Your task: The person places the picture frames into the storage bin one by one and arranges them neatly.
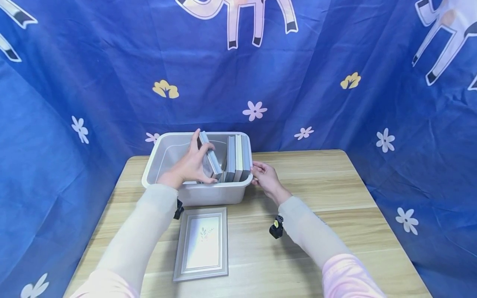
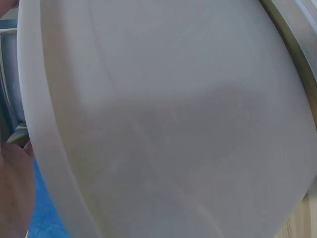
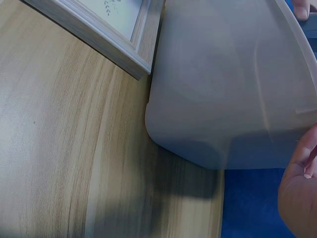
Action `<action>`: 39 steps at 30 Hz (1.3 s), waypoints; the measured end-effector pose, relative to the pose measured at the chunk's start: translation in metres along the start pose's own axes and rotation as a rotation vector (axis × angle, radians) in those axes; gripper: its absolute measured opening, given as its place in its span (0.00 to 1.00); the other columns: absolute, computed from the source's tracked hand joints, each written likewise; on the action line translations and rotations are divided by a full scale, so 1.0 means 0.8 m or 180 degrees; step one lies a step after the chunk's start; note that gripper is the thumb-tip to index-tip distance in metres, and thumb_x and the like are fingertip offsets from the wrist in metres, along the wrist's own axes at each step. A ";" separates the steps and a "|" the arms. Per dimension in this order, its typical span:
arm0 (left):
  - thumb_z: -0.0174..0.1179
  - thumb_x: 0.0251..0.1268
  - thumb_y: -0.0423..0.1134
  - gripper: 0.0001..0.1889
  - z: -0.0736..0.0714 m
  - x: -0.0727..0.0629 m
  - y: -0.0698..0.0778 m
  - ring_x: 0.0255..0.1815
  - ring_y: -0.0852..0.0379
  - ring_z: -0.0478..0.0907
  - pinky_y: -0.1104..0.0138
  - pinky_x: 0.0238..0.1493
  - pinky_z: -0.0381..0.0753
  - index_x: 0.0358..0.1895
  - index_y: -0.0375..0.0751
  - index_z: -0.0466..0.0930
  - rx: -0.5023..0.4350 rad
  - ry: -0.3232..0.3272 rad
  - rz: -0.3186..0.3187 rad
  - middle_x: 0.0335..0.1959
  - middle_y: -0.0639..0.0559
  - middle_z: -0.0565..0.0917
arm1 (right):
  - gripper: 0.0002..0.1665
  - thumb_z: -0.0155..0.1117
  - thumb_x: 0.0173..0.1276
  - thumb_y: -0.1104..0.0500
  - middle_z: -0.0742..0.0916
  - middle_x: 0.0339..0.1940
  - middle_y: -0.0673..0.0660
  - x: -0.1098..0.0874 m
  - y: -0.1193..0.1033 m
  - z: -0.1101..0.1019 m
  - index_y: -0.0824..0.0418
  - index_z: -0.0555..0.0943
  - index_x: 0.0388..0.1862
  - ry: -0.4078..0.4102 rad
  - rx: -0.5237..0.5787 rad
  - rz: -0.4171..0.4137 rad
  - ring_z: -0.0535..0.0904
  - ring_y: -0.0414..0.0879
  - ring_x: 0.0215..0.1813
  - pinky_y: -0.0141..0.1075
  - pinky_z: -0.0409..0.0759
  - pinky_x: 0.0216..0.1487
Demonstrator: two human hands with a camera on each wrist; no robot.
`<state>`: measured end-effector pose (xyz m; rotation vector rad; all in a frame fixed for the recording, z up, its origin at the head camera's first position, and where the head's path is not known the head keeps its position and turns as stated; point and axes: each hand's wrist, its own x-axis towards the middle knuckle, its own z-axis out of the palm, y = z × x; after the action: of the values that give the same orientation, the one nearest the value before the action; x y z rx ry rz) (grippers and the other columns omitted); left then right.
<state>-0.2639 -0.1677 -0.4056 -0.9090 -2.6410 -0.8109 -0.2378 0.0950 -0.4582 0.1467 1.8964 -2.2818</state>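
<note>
A white plastic bin (image 1: 208,194) stands toward the back of the table, with several picture frames (image 1: 238,159) upright on edge at its right end. Inside it, my left hand (image 1: 186,163) grips a grey picture frame (image 1: 211,157) that leans to the left, fingers at its far end and thumb at its near end. My right hand (image 1: 266,180) holds the bin's right rim between thumb and fingers. In the right wrist view, that hand (image 3: 299,191) is at the bin's end wall (image 3: 223,99). The left wrist view mostly shows the bin's outer wall (image 2: 173,99).
In front of the bin, another picture frame (image 1: 201,244) with a pale insert and a small leaf print lies flat on the wooden table (image 1: 298,265). A blue patterned cloth (image 1: 208,95) hangs behind and along both sides of the table.
</note>
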 end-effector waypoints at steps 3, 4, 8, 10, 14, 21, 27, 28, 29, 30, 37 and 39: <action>0.81 0.18 0.51 0.49 0.004 0.002 -0.002 0.63 0.25 0.55 0.41 0.59 0.67 0.54 0.44 0.65 -0.0004 0.0003 0.0073 0.71 0.28 0.31 | 0.21 0.54 0.71 0.70 0.80 0.37 0.54 0.000 0.000 0.000 0.73 0.71 0.61 -0.0019 0.0012 -0.0012 0.74 0.37 0.25 0.23 0.75 0.22; 0.80 0.18 0.51 0.49 0.005 0.003 -0.002 0.63 0.25 0.56 0.41 0.59 0.68 0.54 0.44 0.65 -0.0010 -0.0008 0.0083 0.71 0.27 0.31 | 0.21 0.54 0.71 0.70 0.81 0.37 0.54 0.000 0.000 0.000 0.73 0.71 0.61 -0.0021 0.0013 -0.0014 0.74 0.37 0.25 0.23 0.75 0.22; 0.80 0.18 0.52 0.49 0.007 0.005 -0.001 0.63 0.23 0.55 0.42 0.57 0.70 0.54 0.45 0.64 -0.0027 -0.0082 0.0081 0.71 0.28 0.30 | 0.21 0.55 0.71 0.69 0.81 0.38 0.54 0.000 0.001 0.000 0.72 0.71 0.62 -0.0009 0.0012 -0.0010 0.75 0.37 0.26 0.23 0.75 0.22; 0.80 0.19 0.52 0.49 0.008 0.005 0.000 0.63 0.23 0.54 0.42 0.56 0.70 0.54 0.45 0.64 -0.0020 -0.0117 0.0063 0.71 0.28 0.29 | 0.21 0.55 0.71 0.69 0.80 0.38 0.54 0.000 0.001 0.000 0.72 0.71 0.62 -0.0005 0.0017 -0.0005 0.75 0.37 0.26 0.23 0.75 0.22; 0.80 0.20 0.50 0.48 0.009 0.007 -0.001 0.62 0.24 0.56 0.42 0.56 0.71 0.54 0.45 0.64 -0.0017 -0.0167 0.0003 0.71 0.28 0.29 | 0.21 0.55 0.71 0.69 0.81 0.38 0.54 0.001 0.001 0.000 0.73 0.71 0.61 -0.0012 0.0023 -0.0022 0.75 0.37 0.26 0.24 0.75 0.22; 0.80 0.20 0.51 0.48 0.014 0.012 -0.001 0.62 0.24 0.56 0.43 0.55 0.72 0.55 0.46 0.64 -0.0042 -0.0262 -0.0104 0.70 0.27 0.30 | 0.21 0.54 0.71 0.70 0.81 0.37 0.54 0.001 0.000 0.000 0.73 0.71 0.62 -0.0022 0.0026 -0.0028 0.75 0.37 0.26 0.23 0.75 0.22; 0.80 0.20 0.51 0.48 0.018 0.017 -0.002 0.64 0.25 0.54 0.44 0.58 0.70 0.54 0.46 0.64 -0.0036 -0.0285 -0.0105 0.70 0.26 0.31 | 0.22 0.55 0.71 0.70 0.81 0.39 0.56 0.001 0.000 0.000 0.74 0.70 0.62 -0.0024 0.0028 -0.0007 0.75 0.37 0.25 0.23 0.75 0.22; 0.80 0.20 0.51 0.48 0.018 0.017 -0.002 0.65 0.25 0.53 0.44 0.59 0.69 0.54 0.46 0.65 -0.0043 -0.0304 -0.0122 0.70 0.27 0.32 | 0.22 0.55 0.71 0.70 0.81 0.40 0.56 0.001 0.000 0.000 0.73 0.70 0.62 -0.0020 0.0026 -0.0005 0.75 0.37 0.25 0.23 0.75 0.22; 0.81 0.20 0.51 0.48 0.018 0.018 -0.001 0.65 0.25 0.53 0.44 0.60 0.68 0.54 0.46 0.65 -0.0055 -0.0326 -0.0149 0.71 0.27 0.32 | 0.22 0.55 0.71 0.69 0.81 0.40 0.57 0.001 0.000 0.000 0.73 0.70 0.62 -0.0018 0.0024 -0.0006 0.75 0.37 0.25 0.23 0.75 0.22; 0.81 0.20 0.51 0.48 0.018 0.019 -0.001 0.65 0.25 0.52 0.44 0.60 0.67 0.55 0.46 0.65 -0.0062 -0.0351 -0.0172 0.71 0.27 0.32 | 0.22 0.55 0.71 0.69 0.81 0.41 0.58 0.001 -0.001 0.000 0.73 0.70 0.62 -0.0015 0.0020 -0.0007 0.75 0.37 0.26 0.23 0.75 0.22; 0.81 0.21 0.52 0.49 0.018 0.023 0.000 0.66 0.26 0.51 0.43 0.61 0.66 0.56 0.47 0.65 -0.0040 -0.0450 -0.0191 0.71 0.28 0.33 | 0.21 0.54 0.71 0.69 0.81 0.41 0.57 0.001 -0.002 0.000 0.73 0.70 0.62 0.0005 0.0009 0.0003 0.75 0.37 0.27 0.23 0.75 0.23; 0.81 0.21 0.52 0.49 0.019 0.024 -0.001 0.65 0.27 0.53 0.45 0.61 0.67 0.56 0.47 0.65 -0.0022 -0.0465 -0.0165 0.71 0.28 0.35 | 0.22 0.54 0.71 0.69 0.81 0.41 0.57 0.001 -0.002 0.000 0.73 0.70 0.62 0.0006 0.0011 0.0011 0.75 0.37 0.26 0.23 0.75 0.23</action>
<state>-0.2796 -0.1500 -0.4109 -0.9389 -2.7993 -0.7945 -0.2386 0.0955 -0.4568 0.1524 1.8917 -2.2838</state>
